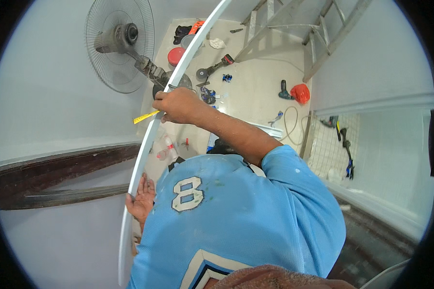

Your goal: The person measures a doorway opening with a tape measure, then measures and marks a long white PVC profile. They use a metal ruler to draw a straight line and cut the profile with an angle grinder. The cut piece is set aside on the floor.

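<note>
A long white strip (pixel 191 49) runs slantwise from the top of the view down past my left side. My right hand (pixel 178 104) reaches across my body and is closed around its middle. A short yellow length with dark marks, like a tape measure blade (pixel 146 117), sticks out to the left beneath those fingers; its other end is hidden. Lower down, my left hand (pixel 142 198) holds the strip with the palm turned up, the thumb across it and the fingers partly stretched beside it. My blue shirt hides most of the left forearm.
A standing fan (pixel 125 38) is at the far left, a ladder (pixel 318 33) at the far right. On the floor lie an angle grinder (pixel 210 70), a drill (pixel 285 90), a red bag (pixel 300 94), a plastic bottle (pixel 170 146) and a hose (pixel 287 126). A dark wooden frame (pixel 62 168) edges the left wall.
</note>
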Demonstrator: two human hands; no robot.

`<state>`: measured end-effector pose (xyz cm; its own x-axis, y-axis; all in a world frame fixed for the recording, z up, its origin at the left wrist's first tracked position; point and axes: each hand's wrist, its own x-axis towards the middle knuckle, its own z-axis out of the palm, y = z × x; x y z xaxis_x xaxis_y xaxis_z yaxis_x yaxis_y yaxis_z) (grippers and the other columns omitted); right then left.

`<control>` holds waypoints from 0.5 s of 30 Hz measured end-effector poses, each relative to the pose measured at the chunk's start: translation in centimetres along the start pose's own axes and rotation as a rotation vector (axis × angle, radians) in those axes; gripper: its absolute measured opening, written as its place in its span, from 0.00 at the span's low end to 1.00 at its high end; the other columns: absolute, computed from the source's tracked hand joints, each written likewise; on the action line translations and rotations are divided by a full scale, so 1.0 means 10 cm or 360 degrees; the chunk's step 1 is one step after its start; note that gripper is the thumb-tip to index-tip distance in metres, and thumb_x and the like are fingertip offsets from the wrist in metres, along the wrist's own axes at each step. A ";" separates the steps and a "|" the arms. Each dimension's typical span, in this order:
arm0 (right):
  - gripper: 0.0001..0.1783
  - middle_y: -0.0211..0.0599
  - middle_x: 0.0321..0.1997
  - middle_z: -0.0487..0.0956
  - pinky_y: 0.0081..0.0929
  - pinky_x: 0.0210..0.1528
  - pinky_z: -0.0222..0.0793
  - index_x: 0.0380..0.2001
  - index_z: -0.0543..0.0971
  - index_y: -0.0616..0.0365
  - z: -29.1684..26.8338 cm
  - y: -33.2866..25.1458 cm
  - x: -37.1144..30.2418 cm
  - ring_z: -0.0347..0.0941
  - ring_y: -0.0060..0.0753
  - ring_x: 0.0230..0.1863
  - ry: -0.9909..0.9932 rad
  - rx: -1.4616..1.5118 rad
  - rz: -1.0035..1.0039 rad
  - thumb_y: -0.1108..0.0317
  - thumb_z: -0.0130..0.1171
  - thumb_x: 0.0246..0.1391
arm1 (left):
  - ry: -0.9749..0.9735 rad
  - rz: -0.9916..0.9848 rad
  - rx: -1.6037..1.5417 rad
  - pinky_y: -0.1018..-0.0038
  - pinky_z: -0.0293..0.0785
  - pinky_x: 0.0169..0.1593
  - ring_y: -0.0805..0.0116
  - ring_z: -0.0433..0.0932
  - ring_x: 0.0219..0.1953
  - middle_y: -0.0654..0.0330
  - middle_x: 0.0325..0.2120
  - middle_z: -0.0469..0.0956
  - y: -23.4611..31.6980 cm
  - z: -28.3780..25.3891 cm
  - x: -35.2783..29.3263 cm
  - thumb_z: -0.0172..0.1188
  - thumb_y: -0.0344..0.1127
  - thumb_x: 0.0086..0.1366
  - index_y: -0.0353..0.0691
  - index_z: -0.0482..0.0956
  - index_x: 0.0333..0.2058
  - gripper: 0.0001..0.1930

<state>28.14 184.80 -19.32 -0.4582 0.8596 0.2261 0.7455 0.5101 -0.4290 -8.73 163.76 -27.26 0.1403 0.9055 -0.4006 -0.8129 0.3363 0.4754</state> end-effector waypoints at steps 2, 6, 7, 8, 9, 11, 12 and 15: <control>0.14 0.39 0.38 0.84 0.45 0.43 0.83 0.37 0.87 0.53 -0.13 0.31 0.04 0.87 0.49 0.42 -0.0046 -0.0111 -0.0049 0.58 0.76 0.49 | 0.0091 0.0012 -0.0122 0.46 0.51 0.79 0.47 0.56 0.78 0.33 0.69 0.67 -0.12 0.08 0.21 0.56 0.59 0.70 0.14 0.67 0.64 0.45; 0.11 0.41 0.34 0.85 0.43 0.41 0.82 0.32 0.89 0.56 -0.27 0.76 0.13 0.87 0.48 0.40 -0.0070 -0.0074 -0.0150 0.61 0.73 0.49 | 0.0277 0.0061 -0.0272 0.42 0.53 0.78 0.42 0.59 0.76 0.32 0.63 0.73 -0.40 0.38 0.47 0.63 0.56 0.67 0.13 0.69 0.60 0.43; 0.11 0.41 0.34 0.85 0.44 0.41 0.82 0.33 0.89 0.56 -0.30 0.82 0.16 0.87 0.48 0.40 -0.0090 -0.0073 -0.0157 0.61 0.72 0.49 | 0.0282 0.0058 -0.0318 0.41 0.54 0.77 0.42 0.59 0.76 0.32 0.62 0.74 -0.44 0.38 0.50 0.64 0.54 0.67 0.13 0.69 0.60 0.43; 0.10 0.41 0.35 0.85 0.45 0.41 0.82 0.34 0.89 0.56 -0.32 0.91 0.19 0.87 0.48 0.40 -0.0114 -0.0078 -0.0164 0.62 0.72 0.49 | 0.0357 0.0093 -0.0304 0.40 0.55 0.76 0.40 0.60 0.75 0.32 0.61 0.74 -0.52 0.47 0.60 0.67 0.55 0.66 0.13 0.67 0.61 0.45; 0.10 0.42 0.35 0.86 0.46 0.42 0.82 0.34 0.89 0.56 -0.34 1.00 0.23 0.87 0.49 0.40 -0.0138 -0.0083 -0.0172 0.63 0.71 0.49 | 0.0454 0.0092 -0.0359 0.40 0.56 0.76 0.39 0.59 0.75 0.33 0.62 0.73 -0.62 0.56 0.65 0.67 0.57 0.66 0.13 0.66 0.61 0.46; 0.09 0.42 0.35 0.86 0.47 0.41 0.82 0.34 0.89 0.55 -0.30 1.18 0.30 0.87 0.50 0.40 -0.0133 -0.0054 -0.0177 0.65 0.69 0.50 | 0.0653 0.0098 -0.0473 0.40 0.56 0.76 0.39 0.59 0.75 0.36 0.62 0.71 -0.78 0.76 0.73 0.66 0.59 0.66 0.14 0.65 0.62 0.47; 0.08 0.43 0.34 0.86 0.48 0.41 0.82 0.33 0.89 0.55 -0.26 1.28 0.32 0.87 0.50 0.39 -0.0132 -0.0036 -0.0186 0.65 0.68 0.51 | 0.0666 0.0136 -0.0442 0.41 0.57 0.76 0.38 0.58 0.75 0.39 0.64 0.68 -0.88 0.76 0.78 0.65 0.63 0.67 0.18 0.67 0.61 0.47; 0.08 0.44 0.34 0.85 0.50 0.42 0.82 0.33 0.89 0.55 -0.10 1.65 0.42 0.87 0.52 0.39 -0.0180 0.0017 -0.0286 0.66 0.64 0.54 | 0.0539 0.0216 -0.0408 0.42 0.57 0.76 0.39 0.59 0.74 0.41 0.65 0.66 -1.18 0.68 1.02 0.64 0.63 0.67 0.23 0.68 0.62 0.45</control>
<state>39.04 196.82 -24.56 -0.6353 0.7458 0.2002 0.6418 0.6542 -0.4002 6.11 170.82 -31.65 -0.1355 0.7866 -0.6024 -0.9311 0.1068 0.3489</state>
